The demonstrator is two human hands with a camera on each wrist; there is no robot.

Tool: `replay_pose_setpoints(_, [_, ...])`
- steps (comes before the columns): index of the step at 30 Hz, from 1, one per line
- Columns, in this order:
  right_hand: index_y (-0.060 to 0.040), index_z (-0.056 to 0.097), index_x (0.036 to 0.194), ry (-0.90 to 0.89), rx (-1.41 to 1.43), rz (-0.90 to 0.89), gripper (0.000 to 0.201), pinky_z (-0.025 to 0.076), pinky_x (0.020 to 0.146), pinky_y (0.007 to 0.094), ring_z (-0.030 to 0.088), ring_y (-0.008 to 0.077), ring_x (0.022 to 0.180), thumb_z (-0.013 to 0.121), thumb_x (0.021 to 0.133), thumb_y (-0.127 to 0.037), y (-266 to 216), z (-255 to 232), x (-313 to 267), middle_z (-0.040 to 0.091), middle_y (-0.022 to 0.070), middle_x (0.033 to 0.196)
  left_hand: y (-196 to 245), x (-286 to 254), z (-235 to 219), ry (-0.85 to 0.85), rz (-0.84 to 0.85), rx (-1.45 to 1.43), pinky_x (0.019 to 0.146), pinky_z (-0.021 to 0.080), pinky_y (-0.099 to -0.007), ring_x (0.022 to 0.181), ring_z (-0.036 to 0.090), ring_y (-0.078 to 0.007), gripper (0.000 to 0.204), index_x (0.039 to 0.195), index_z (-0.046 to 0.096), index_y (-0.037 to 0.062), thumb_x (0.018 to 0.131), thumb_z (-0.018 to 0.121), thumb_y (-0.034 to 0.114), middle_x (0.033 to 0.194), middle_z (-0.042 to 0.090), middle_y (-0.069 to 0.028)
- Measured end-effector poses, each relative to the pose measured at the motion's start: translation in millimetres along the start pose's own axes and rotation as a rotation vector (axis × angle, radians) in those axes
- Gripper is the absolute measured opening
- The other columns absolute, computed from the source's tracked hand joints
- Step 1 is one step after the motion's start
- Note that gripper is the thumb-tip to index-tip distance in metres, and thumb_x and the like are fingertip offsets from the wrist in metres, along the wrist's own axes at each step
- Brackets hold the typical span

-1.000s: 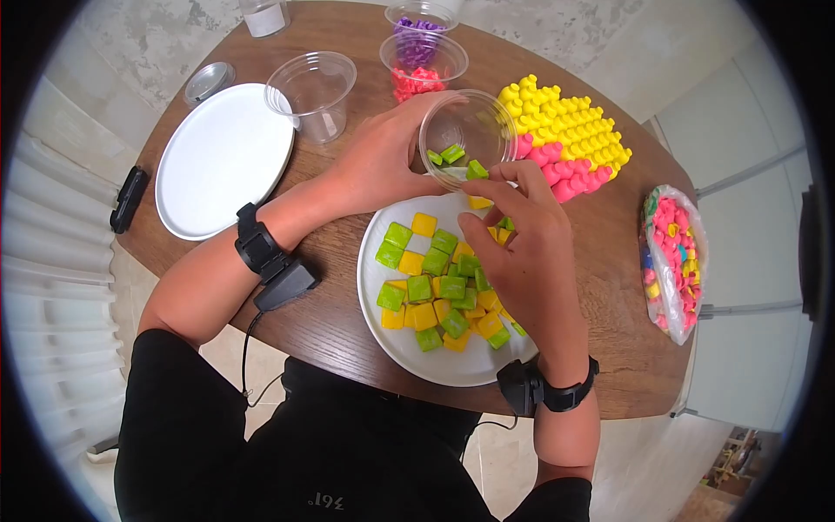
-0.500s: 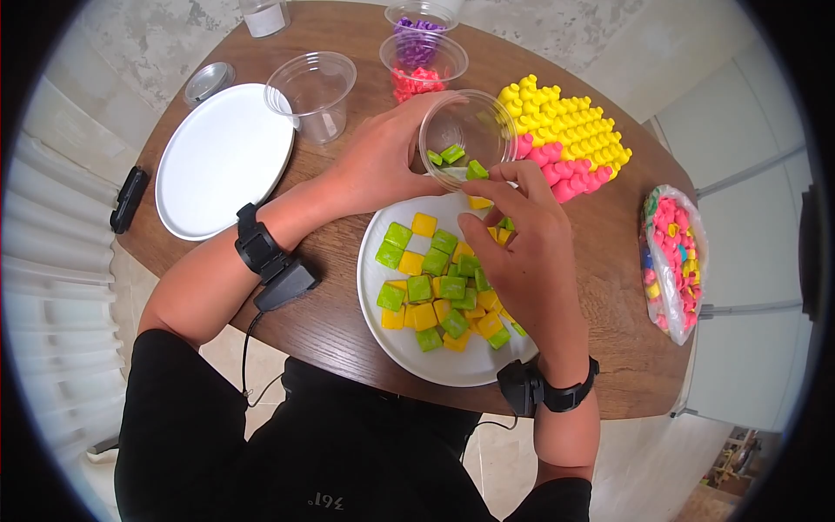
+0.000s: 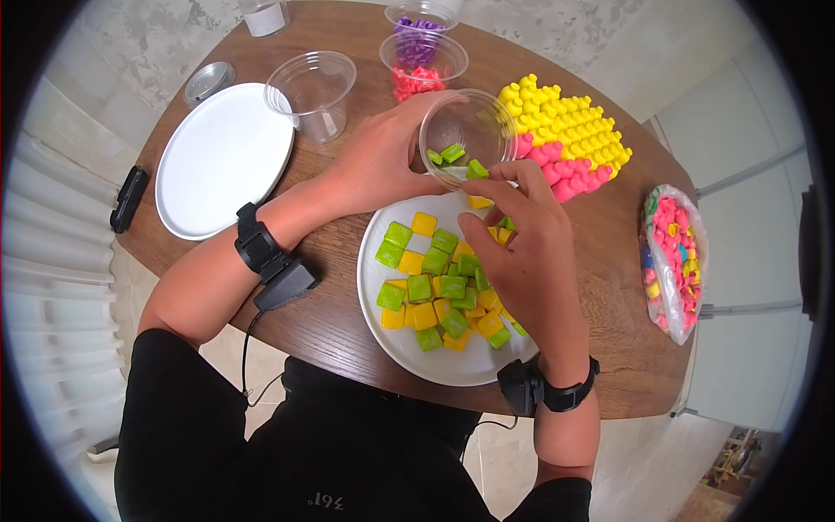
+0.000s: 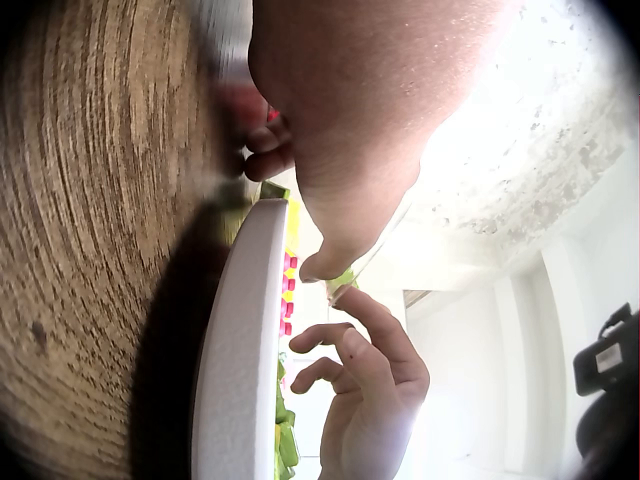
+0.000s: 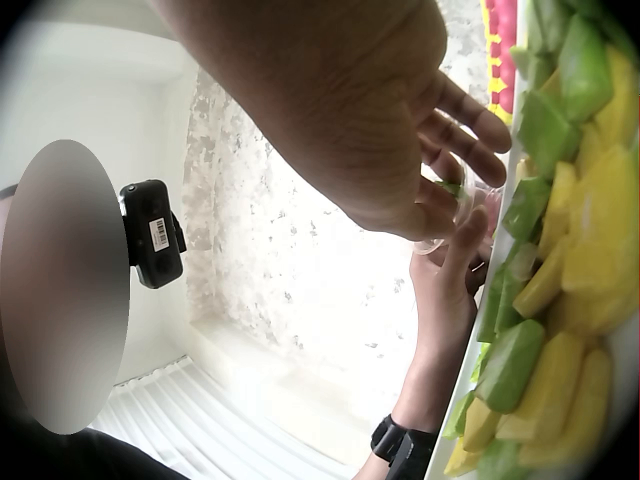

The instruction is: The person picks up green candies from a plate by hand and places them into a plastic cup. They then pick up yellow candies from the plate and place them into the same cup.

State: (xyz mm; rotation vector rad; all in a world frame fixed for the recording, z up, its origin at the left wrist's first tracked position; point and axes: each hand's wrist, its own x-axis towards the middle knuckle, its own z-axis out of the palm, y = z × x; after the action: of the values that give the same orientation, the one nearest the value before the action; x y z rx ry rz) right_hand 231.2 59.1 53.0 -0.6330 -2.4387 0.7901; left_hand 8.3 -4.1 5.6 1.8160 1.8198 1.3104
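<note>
Head view shows the left hand (image 3: 383, 165) wrapped around a clear cup (image 3: 465, 130), held tipped over the far edge of the plate (image 3: 452, 365). A few green blocks (image 3: 450, 155) already lie inside the cup. The right hand (image 3: 522, 252) has its fingers curled and pinches one green block (image 3: 477, 169) right at the cup's mouth. This looks like the step of sorting green blocks out of the mixed green and yellow pile (image 3: 439, 291) on the plate, near the table's front edge. The next move likely calls for letting this block fall into the cup without knocking it, then picking another green one and leaving the yellow ones. Beside the left hand stand an empty cup (image 3: 311, 91) and a bare white plate (image 3: 222, 161), toward the table's left edge. A bag of pieces (image 3: 674, 261) lies near the right edge. The only writing is on the person's black shirt, upside down and small; it seems to read "361".
</note>
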Motion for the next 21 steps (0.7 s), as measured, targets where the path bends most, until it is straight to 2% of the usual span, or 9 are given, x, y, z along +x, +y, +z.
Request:
replay_pose_setpoints(1, [-0.0033,0.076,0.115,0.0,0.0,0.0,0.027,0.06,0.074,0.0438,0.075,0.0312,0.084,0.079,0.089,-0.01,0.1,0.1,-0.1,0.066,0.0118,0.119,-0.1,0.0,0.2,0.0,0.0,0.0,0.118,0.049,-0.04,0.143,0.06,-0.0276,0.099,0.156,0.052,0.0081,0.068,0.096,0.009,0.156,0.061,-0.0109])
replay_pose_setpoints(3, [-0.0002,0.077,0.116,0.002,0.01,-0.015,0.027,0.055,0.068,0.0321,0.071,0.0195,0.084,0.077,0.089,-0.003,0.6,0.4,-0.5,0.065,0.0126,0.119,-0.2,-0.1,0.5,0.003,0.007,0.002,0.118,0.049,-0.04,0.143,0.06,-0.0274,0.098,0.156,0.052,0.0079,0.068,0.095,0.009,0.156,0.06,-0.0111])
replay_pose_setpoints(10, [-0.0001,0.076,0.116,-0.003,0.0,-0.018,0.027,0.055,0.068,0.0321,0.071,0.0194,0.084,0.077,0.089,-0.003,0.7,0.1,-0.6,0.065,0.0124,0.119,-0.3,0.0,0.6,0.005,0.011,-0.013,0.118,0.048,-0.0406,0.143,0.059,-0.0275,0.098,0.156,0.052,0.0077,0.068,0.096,0.009,0.157,0.06,-0.0117])
replay_pose_setpoints(12, [-0.0033,0.076,0.116,0.001,0.002,-0.004,0.027,0.06,0.074,0.0442,0.075,0.0317,0.084,0.079,0.09,-0.011,-0.3,-0.1,-0.3,0.066,0.0118,0.12,0.6,-0.2,0.0,-0.005,-0.012,-0.006,0.118,0.048,-0.0406,0.143,0.059,-0.0278,0.097,0.155,0.052,0.0077,0.068,0.096,0.009,0.157,0.06,-0.0118])
replay_pose_setpoints(21, [-0.0034,0.076,0.116,-0.001,-0.01,-0.011,0.027,0.06,0.075,0.0442,0.075,0.0314,0.085,0.079,0.09,-0.011,-0.2,-0.5,-0.6,0.066,0.0117,0.12,1.1,-0.2,0.4,0.0,0.0,0.002,0.118,0.048,-0.041,0.143,0.059,-0.0286,0.097,0.154,0.053,0.0078,0.068,0.096,0.009,0.158,0.059,-0.0124])
